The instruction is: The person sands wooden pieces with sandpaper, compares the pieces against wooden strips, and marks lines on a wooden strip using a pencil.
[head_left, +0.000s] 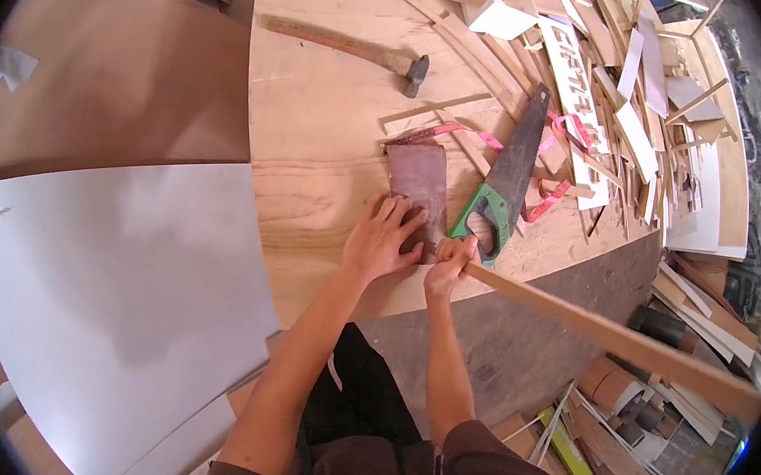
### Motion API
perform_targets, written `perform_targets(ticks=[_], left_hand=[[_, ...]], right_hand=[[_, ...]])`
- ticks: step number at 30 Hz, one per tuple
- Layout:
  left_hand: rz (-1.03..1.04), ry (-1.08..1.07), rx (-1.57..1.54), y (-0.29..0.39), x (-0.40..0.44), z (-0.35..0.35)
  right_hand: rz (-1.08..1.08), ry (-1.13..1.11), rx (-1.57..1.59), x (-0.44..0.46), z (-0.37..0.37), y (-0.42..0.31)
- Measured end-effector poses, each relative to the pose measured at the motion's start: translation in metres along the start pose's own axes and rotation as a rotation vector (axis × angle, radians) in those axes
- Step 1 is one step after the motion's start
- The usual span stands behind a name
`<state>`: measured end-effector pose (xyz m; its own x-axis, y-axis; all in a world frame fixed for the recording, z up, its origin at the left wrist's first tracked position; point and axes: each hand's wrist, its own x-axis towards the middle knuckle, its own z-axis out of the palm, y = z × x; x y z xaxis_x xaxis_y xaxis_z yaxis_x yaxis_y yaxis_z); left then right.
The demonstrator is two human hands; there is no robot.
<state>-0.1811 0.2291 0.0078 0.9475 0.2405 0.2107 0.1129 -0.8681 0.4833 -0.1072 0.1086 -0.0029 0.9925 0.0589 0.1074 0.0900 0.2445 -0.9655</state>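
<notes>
My left hand (385,242) rests with fingers spread on a brownish-purple sheet (418,173) that looks like sandpaper, lying near the bench's front edge. Beside it, my right hand (450,266) is closed around one end of a long wooden strip (608,330), which slants away to the lower right past the bench. A handsaw (522,146) with a green handle lies just beyond my right hand, blade pointing away. Pink measuring tape (444,129) trails behind the sheet and under the saw. Farther off lies a wooden-handled hammer (352,47).
Offcuts and a cut-out white board (571,73) are heaped on the plywood bench top (315,159) at the back right. A large white panel (123,287) stands to the left. More scraps and a yellow-green box (567,448) lie on the floor at right.
</notes>
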Motion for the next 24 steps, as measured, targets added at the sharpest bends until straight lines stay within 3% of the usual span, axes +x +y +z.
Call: perform_targets(ticks=[6,8,11,14,15,19,24], left_hand=[[0.033,-0.019,0.061,-0.002,-0.002,0.003],[0.025,-0.015,0.043,-0.002,-0.003,0.004],[0.012,0.009,0.009,-0.002,0.000,0.004],[-0.002,0.000,0.010,0.003,0.000,-0.001],[-0.006,-0.009,0.027,0.002,0.001,-0.003],[0.011,0.009,0.014,-0.001,-0.001,0.002],[-0.007,0.015,-0.017,0.000,0.000,0.000]], right_hand=[[-0.059,0.117,-0.124,0.037,0.052,0.002],[-0.066,0.048,-0.166,0.032,0.040,0.003],[0.019,-0.107,0.018,0.000,-0.001,0.005],[0.054,-0.061,0.004,-0.001,0.000,0.002],[0.041,-0.009,-0.179,0.007,0.010,0.002],[-0.039,-0.056,-0.173,0.038,0.037,0.005],[-0.020,-0.096,-0.051,-0.006,-0.006,0.003]])
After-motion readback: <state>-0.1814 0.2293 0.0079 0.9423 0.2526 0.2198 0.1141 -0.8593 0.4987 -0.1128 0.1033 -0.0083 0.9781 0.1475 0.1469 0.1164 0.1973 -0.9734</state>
